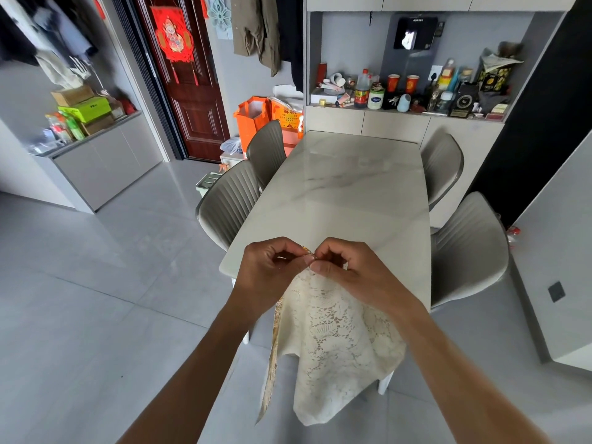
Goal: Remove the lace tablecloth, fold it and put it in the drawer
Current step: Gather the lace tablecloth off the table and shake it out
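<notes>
The cream lace tablecloth (333, 341) hangs folded in the air in front of me, off the table, its lower corner pointing at the floor. My left hand (270, 270) and my right hand (347, 267) meet at its top edge, and each pinches the cloth between thumb and fingers, knuckles almost touching. They hover just above the near end of the white marble table (352, 187), whose top is bare. No drawer shows as open; a low grey cabinet (102, 161) stands at the left.
Two grey chairs (237, 193) stand along the table's left side and two more (464, 241) along its right. A cluttered shelf (410, 91) runs behind the table. Orange bags (256, 120) sit by the red door. Grey tiled floor (96, 299) spreads out on the left.
</notes>
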